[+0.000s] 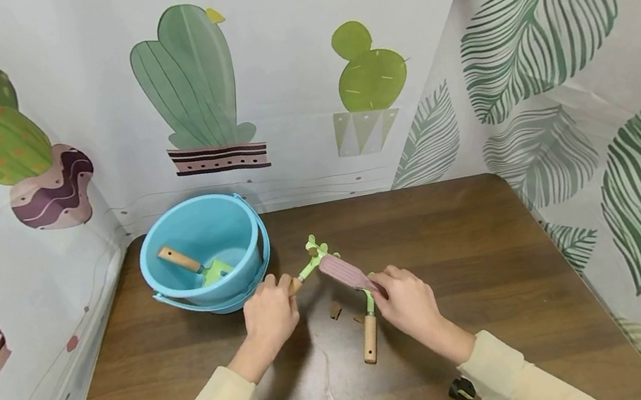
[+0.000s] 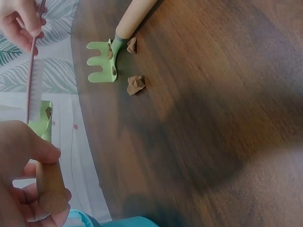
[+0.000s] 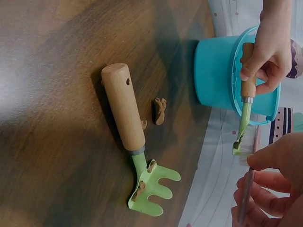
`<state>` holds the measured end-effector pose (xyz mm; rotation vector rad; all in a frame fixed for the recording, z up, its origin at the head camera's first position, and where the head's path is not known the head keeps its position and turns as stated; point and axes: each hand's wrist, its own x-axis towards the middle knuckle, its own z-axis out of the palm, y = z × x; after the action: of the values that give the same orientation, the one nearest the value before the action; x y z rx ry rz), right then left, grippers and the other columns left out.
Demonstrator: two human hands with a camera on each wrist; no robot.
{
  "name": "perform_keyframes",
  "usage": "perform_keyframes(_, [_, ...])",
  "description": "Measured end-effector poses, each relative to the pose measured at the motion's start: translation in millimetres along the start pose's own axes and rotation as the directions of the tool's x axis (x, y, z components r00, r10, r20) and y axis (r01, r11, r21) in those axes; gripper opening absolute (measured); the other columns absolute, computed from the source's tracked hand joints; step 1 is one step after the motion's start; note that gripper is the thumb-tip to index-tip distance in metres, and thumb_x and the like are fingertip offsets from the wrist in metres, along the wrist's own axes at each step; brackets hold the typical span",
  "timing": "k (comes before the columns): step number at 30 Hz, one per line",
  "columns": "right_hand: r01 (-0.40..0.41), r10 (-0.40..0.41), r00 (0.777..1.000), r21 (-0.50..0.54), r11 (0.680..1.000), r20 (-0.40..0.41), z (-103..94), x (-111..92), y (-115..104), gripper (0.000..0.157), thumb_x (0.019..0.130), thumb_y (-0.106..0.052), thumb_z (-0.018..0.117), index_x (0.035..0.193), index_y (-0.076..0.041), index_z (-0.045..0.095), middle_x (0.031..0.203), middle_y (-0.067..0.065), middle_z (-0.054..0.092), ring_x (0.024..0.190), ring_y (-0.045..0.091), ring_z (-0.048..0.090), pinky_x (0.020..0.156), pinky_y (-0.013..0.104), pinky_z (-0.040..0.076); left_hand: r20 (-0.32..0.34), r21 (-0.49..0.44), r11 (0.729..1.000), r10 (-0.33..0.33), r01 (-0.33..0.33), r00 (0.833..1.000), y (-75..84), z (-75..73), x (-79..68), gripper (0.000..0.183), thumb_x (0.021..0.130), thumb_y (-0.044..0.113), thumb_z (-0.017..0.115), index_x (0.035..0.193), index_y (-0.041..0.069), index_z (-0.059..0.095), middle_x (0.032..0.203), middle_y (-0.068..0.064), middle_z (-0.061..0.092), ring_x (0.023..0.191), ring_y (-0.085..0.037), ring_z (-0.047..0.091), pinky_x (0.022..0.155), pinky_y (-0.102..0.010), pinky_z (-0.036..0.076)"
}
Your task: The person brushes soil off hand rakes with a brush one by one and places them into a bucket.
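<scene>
My left hand (image 1: 272, 312) grips the wooden handle of a small garden tool with a green pronged head (image 1: 314, 258). Brown dirt clings to that head. In my right hand (image 1: 407, 299) a pink brush (image 1: 344, 273) is pinched between thumb and fingers. Its pale, clear bristles (image 2: 37, 82) face the green head and overlap it in the left wrist view. Below the brush, a three-pronged green hand rake (image 3: 150, 189) with a wooden handle lies on the table, bits of dirt on its head. Brown clumps (image 2: 135, 85) lie beside it.
A blue bucket (image 1: 202, 221) stands at the table's back left, close to my left hand. Inside it leans a green tool with a wooden handle (image 1: 179, 259). Printed cloth (image 1: 288, 91) hangs behind the brown wooden table (image 1: 485, 257).
</scene>
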<state>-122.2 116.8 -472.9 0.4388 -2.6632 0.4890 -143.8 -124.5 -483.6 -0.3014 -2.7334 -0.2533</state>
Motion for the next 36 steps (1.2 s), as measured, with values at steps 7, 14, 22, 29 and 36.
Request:
perform_keyframes(7, [0.007,-0.007,1.000,-0.006,1.000,-0.029,2.4,4.7,-5.4,0.022,0.073,-0.015,0.073,0.095,-0.014,0.071,0.075,-0.002,0.060,0.061,0.016,0.055,0.044,0.031,0.044,-0.017,0.006,0.999,0.033,-0.033,0.999,5.7,-0.6,-3.5,0.018,0.068,0.014,0.070,0.084,0.011,0.061,0.067,-0.005,0.048,0.059,-0.024,0.054,0.038,-0.036,0.038])
perform_keyframes(14, [-0.012,0.012,1.000,-0.006,1.000,-0.014,5.1,4.3,-8.0,0.022,0.074,-0.015,0.072,0.095,-0.012,0.071,0.077,0.000,0.061,0.062,0.017,0.057,0.044,0.032,0.045,-0.017,0.009,0.999,0.046,-0.046,0.999,9.1,-1.9,-3.9,0.019,0.068,0.014,0.071,0.083,0.011,0.061,0.066,-0.004,0.047,0.058,-0.022,0.054,0.037,-0.034,0.037])
perform_keyframes(22, [-0.013,0.013,1.000,-0.031,0.999,-0.014,7.6,2.1,-11.4,0.020,0.072,-0.015,0.071,0.092,-0.011,0.070,0.075,0.001,0.060,0.061,0.018,0.058,0.045,0.035,0.046,-0.041,0.019,0.998,0.056,-0.056,0.998,10.5,-2.0,-1.6,0.017,0.070,0.016,0.071,0.082,0.010,0.060,0.066,-0.006,0.048,0.057,-0.022,0.053,0.037,-0.035,0.037])
perform_keyframes(29, [-0.035,0.036,0.999,-0.030,0.999,0.017,5.4,1.4,-13.8,0.019,0.072,-0.017,0.072,0.090,-0.011,0.070,0.075,0.003,0.062,0.057,0.017,0.057,0.044,0.034,0.046,-0.050,0.027,0.998,0.059,-0.057,0.997,11.4,-3.4,-1.5,0.018,0.068,0.014,0.071,0.082,0.009,0.060,0.067,-0.006,0.048,0.056,-0.023,0.053,0.037,-0.035,0.037])
perform_keyframes(36, [-0.078,0.078,0.995,-0.005,0.997,0.061,3.4,0.7,-14.0,0.019,0.072,-0.018,0.072,0.090,-0.013,0.071,0.073,0.001,0.061,0.053,0.016,0.055,0.041,0.033,0.043,-0.029,0.038,0.998,0.059,-0.058,0.998,11.8,-2.8,-1.1,0.019,0.069,0.016,0.071,0.084,0.010,0.061,0.067,-0.005,0.048,0.057,-0.022,0.052,0.037,-0.033,0.036])
